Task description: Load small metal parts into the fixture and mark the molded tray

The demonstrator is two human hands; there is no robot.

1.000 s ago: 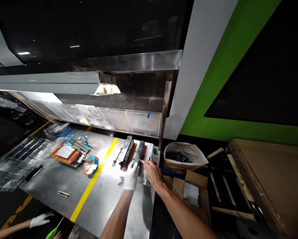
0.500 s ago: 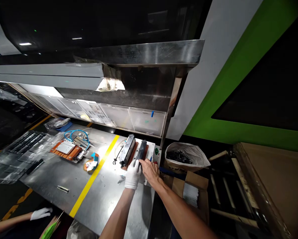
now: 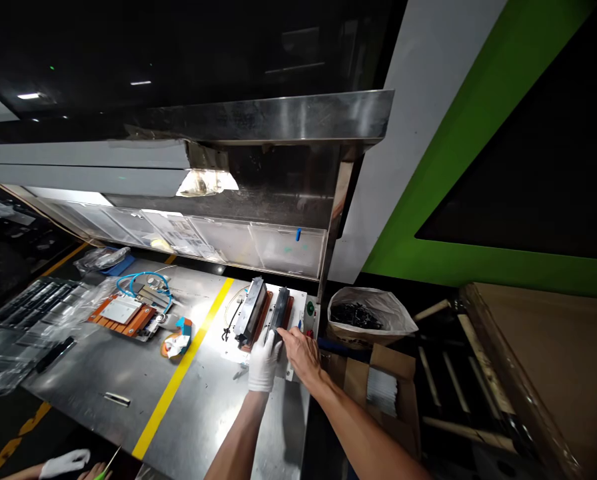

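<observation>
Black bar (image 3: 279,311) lies on an orange fixture (image 3: 284,319) at the steel table's (image 3: 203,393) right end; gloved left hand (image 3: 262,361) curls loosely against its near end; bare right hand (image 3: 302,352) touches it, fingers spread.

Fixture (image 3: 263,313) sits on table (image 3: 203,407) right of stripe (image 3: 178,377), w/ both hands at its near end. Plate (image 3: 121,313) left of stripe; bag (image 3: 368,310) right of table, box (image 3: 383,383) in front of it.
</observation>
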